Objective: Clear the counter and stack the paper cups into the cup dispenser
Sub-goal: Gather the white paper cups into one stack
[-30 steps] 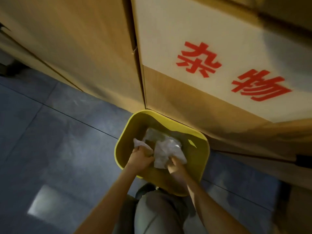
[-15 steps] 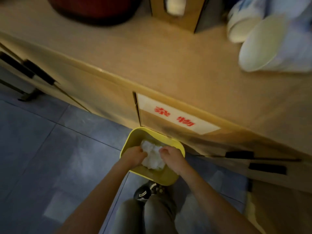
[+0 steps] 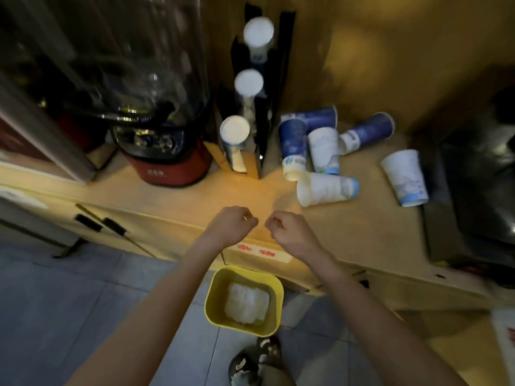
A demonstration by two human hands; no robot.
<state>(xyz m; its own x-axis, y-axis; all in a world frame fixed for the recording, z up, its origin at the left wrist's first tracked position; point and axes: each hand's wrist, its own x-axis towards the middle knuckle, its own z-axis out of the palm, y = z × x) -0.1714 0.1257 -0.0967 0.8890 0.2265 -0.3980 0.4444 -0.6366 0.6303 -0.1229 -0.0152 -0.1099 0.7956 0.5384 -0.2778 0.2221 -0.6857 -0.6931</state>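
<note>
Several paper cups, blue and white, lie toppled on the wooden counter [image 3: 362, 232]: a blue cup [image 3: 292, 143], a white cup [image 3: 324, 188] on its side, another white cup [image 3: 405, 176] further right. A black cup dispenser [image 3: 267, 115] stands behind them with three cup stacks poking out. My left hand [image 3: 232, 225] and my right hand [image 3: 289, 232] hover side by side over the counter's front edge, fingers curled, holding nothing. Below them on the floor a yellow bin [image 3: 276, 291] holds crumpled white paper [image 3: 246, 302].
A red-based blender [image 3: 164, 151] with a clear jug stands left of the dispenser. A dark appliance [image 3: 479, 174] fills the counter's right end. Cabinet doors with black handles [image 3: 100, 222] face the grey tiled floor. My shoe [image 3: 256, 360] shows below the bin.
Both hands have let go of the white paper in the yellow bin and risen to counter height. The view has lifted from the bin to the counter, cups and dispenser.
</note>
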